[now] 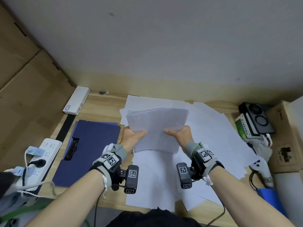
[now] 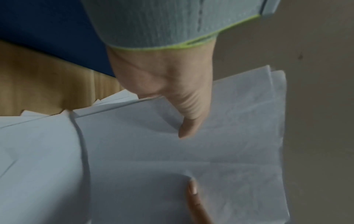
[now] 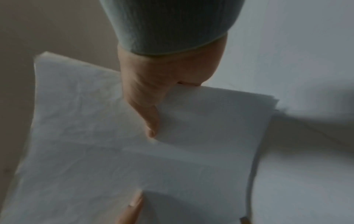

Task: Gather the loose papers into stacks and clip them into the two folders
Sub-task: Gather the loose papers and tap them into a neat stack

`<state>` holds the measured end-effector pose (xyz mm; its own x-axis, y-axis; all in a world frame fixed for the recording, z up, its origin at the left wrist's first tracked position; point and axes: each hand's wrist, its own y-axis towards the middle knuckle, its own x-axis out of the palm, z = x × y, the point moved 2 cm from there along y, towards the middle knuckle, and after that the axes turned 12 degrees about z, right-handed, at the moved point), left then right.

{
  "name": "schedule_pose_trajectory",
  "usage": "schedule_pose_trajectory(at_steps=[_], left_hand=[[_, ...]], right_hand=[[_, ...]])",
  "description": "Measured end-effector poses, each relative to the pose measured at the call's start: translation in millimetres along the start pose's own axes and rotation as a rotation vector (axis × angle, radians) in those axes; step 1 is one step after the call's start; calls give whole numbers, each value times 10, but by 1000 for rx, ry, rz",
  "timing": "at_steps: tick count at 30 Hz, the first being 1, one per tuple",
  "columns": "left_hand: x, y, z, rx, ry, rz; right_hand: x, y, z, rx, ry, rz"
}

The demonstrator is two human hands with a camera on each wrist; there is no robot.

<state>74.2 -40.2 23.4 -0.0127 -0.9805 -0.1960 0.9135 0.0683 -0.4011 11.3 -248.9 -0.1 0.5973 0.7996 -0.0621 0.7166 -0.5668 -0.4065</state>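
Grey knit cuffs, seemingly lime-edged, and black wrist units (image 1: 113, 163) bearing checkered square markers, cables trailing.

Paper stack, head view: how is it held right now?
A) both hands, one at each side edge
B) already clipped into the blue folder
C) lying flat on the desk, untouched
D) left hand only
A: the left hand and right hand each grip a side edge of the paper stack, thumbs on top, lifted above the loose sheets; the blue folder lies apart to the left.

Fingers of left hand (image 1: 133, 136): hidden behind the held stack (image 1: 157, 126).
Second folder: largely covered by the top blue folder (image 1: 91, 145), at 9 o'clock.
Box labels (image 1: 246, 126): too small to be read, at 3 o'clock.
Wrist views: blurred.
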Motion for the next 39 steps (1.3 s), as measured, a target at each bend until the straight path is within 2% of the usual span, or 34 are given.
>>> schedule_pose_trajectory(at_steps=[6, 9, 14, 18, 22, 24, 26, 32, 35, 39], left_hand=[[-46, -22, 67, -9, -13, -173], [86, -41, 89, -24, -57, -196], [271, 47, 230, 65, -31, -97], [257, 159, 424, 165, 1, -147], [210, 257, 128, 59, 60, -162], [240, 237, -49, -32, 26, -111], [323, 215, -132, -63, -5, -86], [445, 158, -103, 68, 11, -155], [437, 172, -242, 42, 75, -197], [496, 152, -335, 86, 167, -272]], right_hand=[[-160, 122, -79, 50, 184, 20], [-255, 200, -81, 95, 224, 17], [-302, 239, -419, -45, 241, 67], [-400, 275, -667, -147, 276, 3], [-404, 248, -339, -93, 151, -41], [-391, 224, -65, -24, 91, -21], [-381, 184, 125, 13, 62, 5], [-483, 178, 112, 5, 123, 60], [-534, 238, 144, 73, 149, 94], [-652, 321, 201, 134, 144, 16]])
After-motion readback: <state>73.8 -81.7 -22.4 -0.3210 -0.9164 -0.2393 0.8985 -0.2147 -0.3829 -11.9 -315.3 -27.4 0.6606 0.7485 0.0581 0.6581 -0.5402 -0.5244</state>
